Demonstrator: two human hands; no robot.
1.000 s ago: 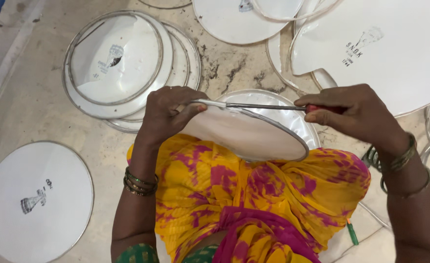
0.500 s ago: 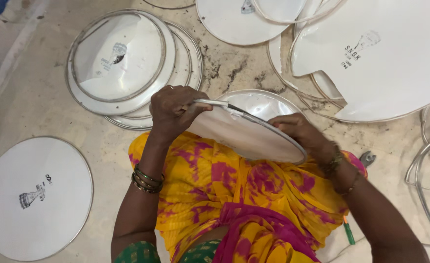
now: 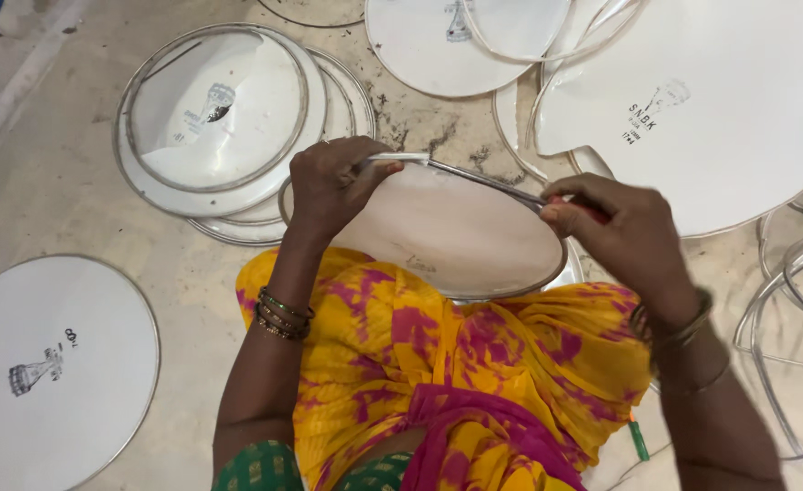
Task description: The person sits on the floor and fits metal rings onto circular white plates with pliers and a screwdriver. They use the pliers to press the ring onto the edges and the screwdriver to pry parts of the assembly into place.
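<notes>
The round white disc (image 3: 447,232) with a metal rim rests tilted on the person's lap, over the yellow and pink cloth (image 3: 438,364), a little above the centre of the view. The left hand (image 3: 333,186) holds the rim at about 10 o'clock of the disc, its grip pressed together on the edge. The right hand (image 3: 615,236) is at about 3 o'clock of the disc, its grip pinching the red handle of a thin metal tool (image 3: 483,177) that lies along the upper rim toward the left hand. Half a second ago the right hand was lower, near 4 o'clock of the disc, and a second ago it was at 2 o'clock; so it has travelled down and now come back up along the edge, while the left hand has stayed at its place. I judge from this that the tool is being worked around the rim piece by piece, and the disc is kept steady meanwhile. Further out, on the floor (image 3: 47,173), a stack of rimmed discs (image 3: 220,118) lies at 10 o'clock, one flat white disc (image 3: 51,364) at 8 o'clock, a large white sheet (image 3: 720,100) at 1 o'clock, and empty metal rings (image 3: 797,336) at 4 o'clock
</notes>
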